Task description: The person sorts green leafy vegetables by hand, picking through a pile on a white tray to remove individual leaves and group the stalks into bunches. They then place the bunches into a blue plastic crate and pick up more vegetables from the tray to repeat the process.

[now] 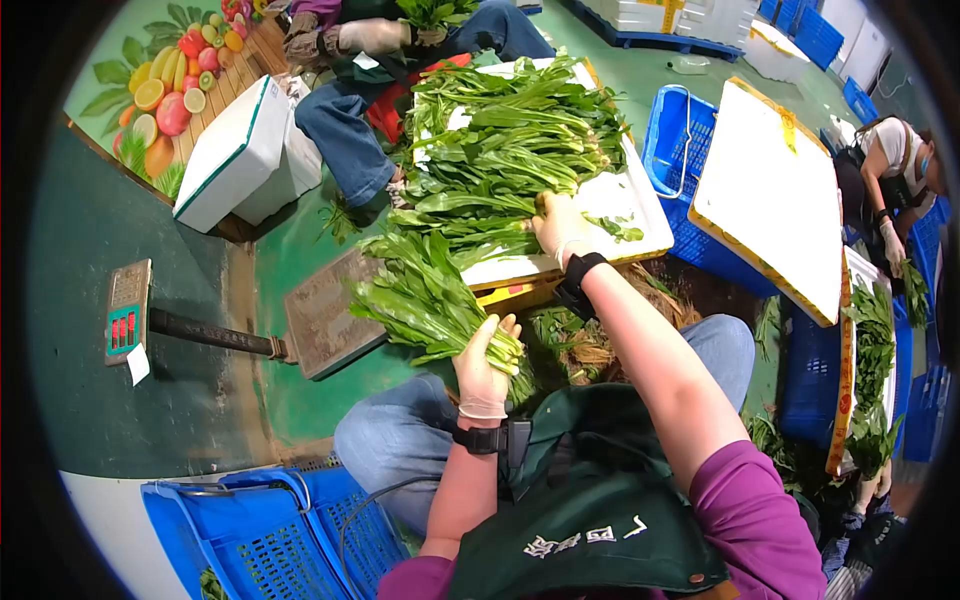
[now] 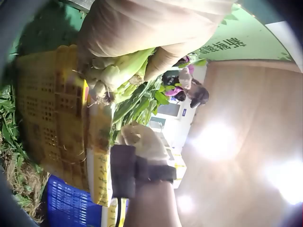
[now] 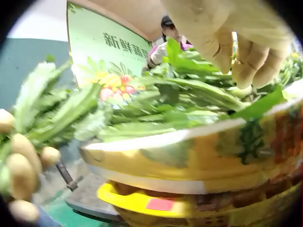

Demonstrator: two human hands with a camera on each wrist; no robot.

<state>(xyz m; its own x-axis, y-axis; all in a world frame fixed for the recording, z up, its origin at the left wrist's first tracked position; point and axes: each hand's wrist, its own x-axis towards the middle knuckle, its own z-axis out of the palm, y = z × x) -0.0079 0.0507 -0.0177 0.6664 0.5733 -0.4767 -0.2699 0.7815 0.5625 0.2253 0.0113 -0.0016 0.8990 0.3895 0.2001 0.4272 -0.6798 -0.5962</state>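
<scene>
My gloved left hand [image 1: 483, 368] grips a bunch of long leafy greens [image 1: 425, 300] by the stem bases, leaves pointing up and away to the left. Pale root ends [image 2: 106, 92] stick out beside the left fingers in the left wrist view. At the near right side of a pile of the same greens [image 1: 510, 130], my gloved right hand [image 1: 565, 228] pinches stem ends with curled fingers. This pile lies on a white foam box lid [image 1: 640, 205]. In the right wrist view the right fingers [image 3: 248, 64] hang over the stems, the thumb hidden.
A platform scale [image 1: 335, 310] with a red-lit display [image 1: 124, 325] stands left. Blue crates [image 1: 270, 545] are at lower left, another white foam lid [image 1: 765, 190] leans at right. Opposite sits a person with gloved hands [image 1: 372, 38]; another person [image 1: 890, 180] bends at far right.
</scene>
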